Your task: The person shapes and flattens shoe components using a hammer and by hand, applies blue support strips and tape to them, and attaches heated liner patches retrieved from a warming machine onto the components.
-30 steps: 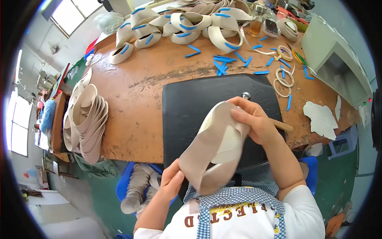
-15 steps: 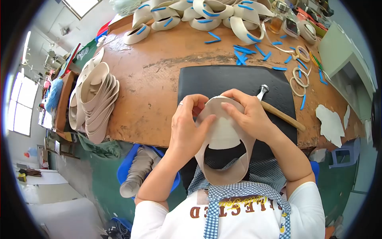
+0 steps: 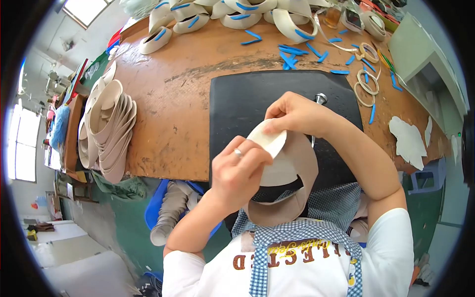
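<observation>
A beige shoe upper hangs between my hands over the near edge of a black mat. Its toe end is folded over, showing a pale cream inner face. My left hand, with a ring on one finger, is closed on the left side of that fold. At the top, my right hand pinches the toe edge between thumb and fingers. Behind my right forearm lies a hammer; its head and a bit of shaft show, while the wooden handle is hidden.
Stacked beige uppers stand at the table's left. More uppers with blue strips line the back. Loose blue strips, tape rolls and a white scrap lie rightward. A blue bin sits below the front edge.
The toe end has been folded over, bringing its cream face into view. My right hand has moved up slightly and the left has turned knuckles-up. My right forearm now covers the hammer handle.
</observation>
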The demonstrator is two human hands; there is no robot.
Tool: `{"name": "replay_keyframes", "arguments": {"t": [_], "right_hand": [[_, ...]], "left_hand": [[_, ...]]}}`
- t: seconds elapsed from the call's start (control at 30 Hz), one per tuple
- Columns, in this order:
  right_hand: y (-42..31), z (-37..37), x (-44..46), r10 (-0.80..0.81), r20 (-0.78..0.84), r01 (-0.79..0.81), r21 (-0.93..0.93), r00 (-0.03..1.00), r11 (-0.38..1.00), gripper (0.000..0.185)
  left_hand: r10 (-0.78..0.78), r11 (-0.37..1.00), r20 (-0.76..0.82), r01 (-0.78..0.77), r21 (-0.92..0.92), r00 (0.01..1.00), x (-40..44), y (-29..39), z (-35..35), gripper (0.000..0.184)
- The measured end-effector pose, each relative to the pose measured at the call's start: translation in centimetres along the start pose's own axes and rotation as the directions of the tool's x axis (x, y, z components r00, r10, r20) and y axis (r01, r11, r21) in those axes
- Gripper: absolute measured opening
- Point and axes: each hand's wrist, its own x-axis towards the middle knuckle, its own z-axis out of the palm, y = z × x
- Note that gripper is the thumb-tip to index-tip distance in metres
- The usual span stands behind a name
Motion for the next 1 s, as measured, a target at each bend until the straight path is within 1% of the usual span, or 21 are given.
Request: {"name": "replay_keyframes", "arguments": {"t": [0.03, 0.07, 0.1, 0.13, 0.17, 0.2, 0.23, 0.27, 0.3, 0.33, 0.4, 0.43, 0.53, 0.6, 0.63, 0.7, 0.77, 0.8, 0.87, 0.9, 1.0], "right_hand": [[-0.5, 0.1, -0.1, 0.015, -0.047, -0.019, -0.087, 0.999, 0.996, 0.032], [0.0, 0.0, 0.0, 0.018, -0.078, -0.025, -0.091, 0.997, 0.995, 0.032], [0.8, 0.0, 0.5, 0.02, -0.105, -0.03, -0.095, 0.994, 0.995, 0.032], [1.3, 0.1, 0.9, 0.018, -0.129, -0.031, -0.099, 0.991, 0.995, 0.032], [1.8, 0.3, 0.8, -0.047, -0.053, 0.042, -0.086, 0.997, 0.995, 0.032], [1.6, 0.8, 0.7, -0.079, -0.032, 0.079, 0.02, 0.996, 0.997, 0.03], [1.4, 1.4, 0.5, -0.109, -0.016, 0.11, 0.13, 0.994, 0.985, 0.028], [1.3, 1.8, 0.4, -0.142, -0.009, 0.14, 0.24, 0.99, 0.961, 0.026], [1.4, 1.8, 0.6, -0.113, 0.006, 0.107, 0.256, 0.994, 0.961, 0.026], [1.4, 2.1, 0.4, -0.113, -0.052, 0.124, 0.28, 0.992, 0.952, 0.026], [0.9, 2.9, -0.7, -0.105, -0.174, 0.158, 0.323, 0.979, 0.933, 0.028], [0.1, 2.9, -1.9, -0.084, -0.195, 0.139, 0.29, 0.977, 0.947, 0.029], [1.4, 3.7, -4.4, -0.226, -0.278, 0.315, 0.339, 0.934, 0.886, 0.026], [2.3, 4.7, -6.2, -0.194, -0.226, 0.246, 0.229, 0.955, 0.942, 0.023], [2.3, 5.3, -6.8, -0.121, -0.256, 0.184, 0.239, 0.959, 0.953, 0.021], [3.1, 6.6, -7.4, -0.096, -0.353, 0.217, 0.321, 0.931, 0.922, 0.019], [3.4, 7.2, -7.8, -0.077, -0.443, 0.253, 0.354, 0.893, 0.9, 0.016], [3.4, 7.4, -7.9, -0.083, -0.46, 0.274, 0.365, 0.884, 0.89, 0.016], [3.8, 8.0, -7.8, -0.097, -0.489, 0.315, 0.386, 0.867, 0.867, 0.016], [4.0, 8.4, -7.7, -0.108, -0.519, 0.334, 0.364, 0.848, 0.869, 0.016], [4.5, 9.3, -7.0, -0.177, -0.6, 0.414, 0.284, 0.78, 0.865, 0.016]], "left_hand": [[-0.022, 0.985, 0.074, 0.034, -0.169, 0.997, 0.0, 0.4, -0.9, 0.027], [-0.033, 0.941, 0.15, 0.081, -0.328, 0.988, 0.1, 1.0, -1.6, 0.028], [-0.001, 0.931, 0.214, 0.079, -0.357, 0.977, 0.0, 2.1, -2.0, 0.03], [-0.069, 0.934, 0.199, 0.133, -0.331, 0.978, 0.0, 2.0, -2.3, 0.029], [-0.14, 0.935, 0.176, 0.189, -0.301, 0.974, 0.0, 1.7, -2.6, 0.028], [-0.216, 0.93, 0.147, 0.249, -0.271, 0.965, 0.0, 1.6, -2.7, 0.027], [-0.389, 0.85, 0.074, 0.388, -0.356, 0.918, 0.1, 1.1, -2.6, 0.027], [-0.451, 0.838, 0.015, 0.429, -0.337, 0.892, 0.9, 0.7, -2.7, 0.034], [-0.512, 0.782, 0.06, 0.494, -0.38, 0.857, 0.9, -0.2, -2.5, 0.032], [-0.564, 0.72, 0.109, 0.552, -0.42, 0.818, 0.6, -1.1, -2.5, 0.031], [-0.616, 0.675, 0.248, 0.663, -0.325, 0.748, 0.0, -1.6, -3.3, 0.026], [-0.642, 0.646, 0.313, 0.714, -0.269, 0.7, -0.4, -1.7, -3.4, 0.024], [-0.702, 0.615, 0.218, 0.731, -0.297, 0.679, -1.2, -2.1, -2.8, 0.02], [-0.588, 0.751, 0.138, 0.601, -0.273, 0.797, -1.8, -2.9, -2.7, 0.021], [-0.52, 0.81, 0.103, 0.528, -0.254, 0.848, -2.0, -3.2, -2.7, 0.022], [-0.472, 0.86, 0.084, 0.479, -0.178, 0.878, -2.3, -3.5, -3.1, 0.021], [-0.496, 0.817, 0.147, 0.517, -0.256, 0.856, -2.6, -3.8, -3.4, 0.022], [-0.571, 0.709, 0.207, 0.604, -0.364, 0.794, -2.7, -3.4, -3.3, 0.022], [-0.675, 0.427, 0.352, 0.732, -0.53, 0.648, -2.8, -2.5, -3.3, 0.023], [-0.715, 0.441, 0.333, 0.766, -0.467, 0.614, -3.3, -2.6, -3.1, 0.024], [-0.663, 0.594, 0.223, 0.684, -0.424, 0.715, -3.5, -2.6, -2.5, 0.024]]}}
